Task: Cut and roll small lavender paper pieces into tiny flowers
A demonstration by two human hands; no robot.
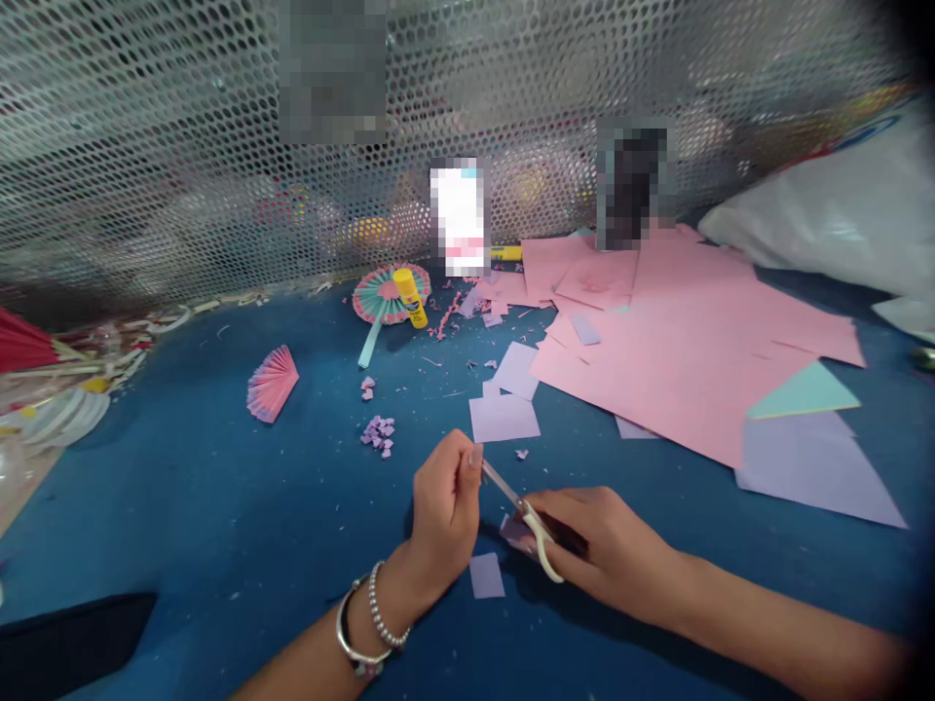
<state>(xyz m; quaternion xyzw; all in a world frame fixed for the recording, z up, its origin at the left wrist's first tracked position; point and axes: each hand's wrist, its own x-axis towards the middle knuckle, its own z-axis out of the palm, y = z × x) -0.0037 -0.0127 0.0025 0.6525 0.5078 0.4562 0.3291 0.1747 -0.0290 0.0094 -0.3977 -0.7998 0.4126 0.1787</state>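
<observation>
My right hand (603, 545) grips a pair of scissors (539, 540) with pale handles. Their blades point up and left toward my left hand (447, 497). The fingers of that hand are pinched together at the blade tips; what they hold, if anything, is too hidden to name. A piece of purple paper (517, 532) shows beneath the scissors, by my right fingers. Just below the hands lies a small purple paper square (487, 575). Beyond them are a larger purple paper piece (504, 417) and a little heap of purple paper bits (378, 435).
Large pink sheets (679, 341) spread across the right of the blue table (292, 545). A pleated pink paper fan (273, 385) lies at left. A yellow glue stick (410, 298) rests by a round pleated paper piece (376, 297). A perforated metal panel (219, 175) stands behind.
</observation>
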